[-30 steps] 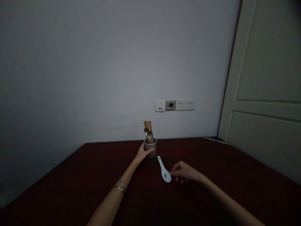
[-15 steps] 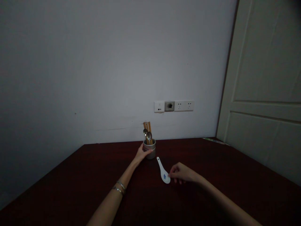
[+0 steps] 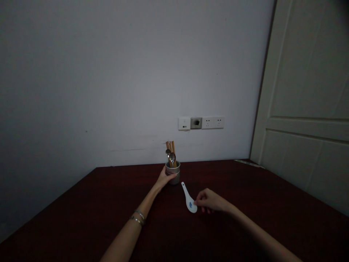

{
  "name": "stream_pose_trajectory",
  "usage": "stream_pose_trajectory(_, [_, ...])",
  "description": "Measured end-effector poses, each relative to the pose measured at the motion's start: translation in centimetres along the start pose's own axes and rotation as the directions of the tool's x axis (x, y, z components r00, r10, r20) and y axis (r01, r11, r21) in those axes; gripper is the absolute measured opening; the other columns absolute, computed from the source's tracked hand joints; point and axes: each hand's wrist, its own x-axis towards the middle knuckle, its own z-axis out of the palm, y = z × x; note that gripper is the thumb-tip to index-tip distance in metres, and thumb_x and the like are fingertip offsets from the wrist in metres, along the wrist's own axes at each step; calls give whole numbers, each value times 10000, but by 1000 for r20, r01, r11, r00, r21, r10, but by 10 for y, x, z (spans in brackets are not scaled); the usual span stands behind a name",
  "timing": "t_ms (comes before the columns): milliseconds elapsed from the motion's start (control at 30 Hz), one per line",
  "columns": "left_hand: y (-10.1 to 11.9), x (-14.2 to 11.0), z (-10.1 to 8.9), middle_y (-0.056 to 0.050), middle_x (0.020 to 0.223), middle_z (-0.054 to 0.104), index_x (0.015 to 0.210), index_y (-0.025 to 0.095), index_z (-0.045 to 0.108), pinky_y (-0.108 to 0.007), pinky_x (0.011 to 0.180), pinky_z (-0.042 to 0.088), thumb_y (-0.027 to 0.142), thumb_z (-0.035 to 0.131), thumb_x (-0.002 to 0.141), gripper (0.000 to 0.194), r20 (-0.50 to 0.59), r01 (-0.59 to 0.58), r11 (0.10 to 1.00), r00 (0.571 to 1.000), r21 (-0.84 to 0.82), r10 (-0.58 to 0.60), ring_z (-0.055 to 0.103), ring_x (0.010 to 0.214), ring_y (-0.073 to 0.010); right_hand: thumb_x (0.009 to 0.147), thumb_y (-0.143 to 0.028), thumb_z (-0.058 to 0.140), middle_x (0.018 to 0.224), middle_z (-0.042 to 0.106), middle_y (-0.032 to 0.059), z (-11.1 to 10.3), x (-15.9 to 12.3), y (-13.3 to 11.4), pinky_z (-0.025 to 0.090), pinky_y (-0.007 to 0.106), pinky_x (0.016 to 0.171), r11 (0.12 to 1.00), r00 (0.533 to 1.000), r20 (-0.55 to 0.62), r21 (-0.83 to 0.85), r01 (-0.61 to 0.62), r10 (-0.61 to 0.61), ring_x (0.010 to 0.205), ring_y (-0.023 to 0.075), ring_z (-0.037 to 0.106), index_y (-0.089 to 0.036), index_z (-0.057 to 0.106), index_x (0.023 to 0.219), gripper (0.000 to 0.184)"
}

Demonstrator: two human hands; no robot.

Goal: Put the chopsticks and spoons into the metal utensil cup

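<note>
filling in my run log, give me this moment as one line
left grip: around gray cup | right grip: touching white spoon at bowl edge | cup contents: chopsticks, two metal spoons | surface: dark red table

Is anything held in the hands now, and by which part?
The left hand holds the cup by its side. The right hand touches the white spoon at the edge of its bowl; whether it grips cannot be told.

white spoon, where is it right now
In the head view, the white spoon is right of centre, nearer than the grey cup, with the right hand at its bowl.
</note>
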Motion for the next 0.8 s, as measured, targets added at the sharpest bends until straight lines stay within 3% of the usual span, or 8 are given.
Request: stream_pose_trajectory(800, [0,-1,0,-119,1110,579,1133,142,464,-348,870,421,224,751,536,667,20,0,1000,1000,1,0,552,989,-226,669,-459,593,519,567,-11,3,3,6,311,125,311,1000,999,-32,12,-1,2,354,38,441,-126,604,744,342])
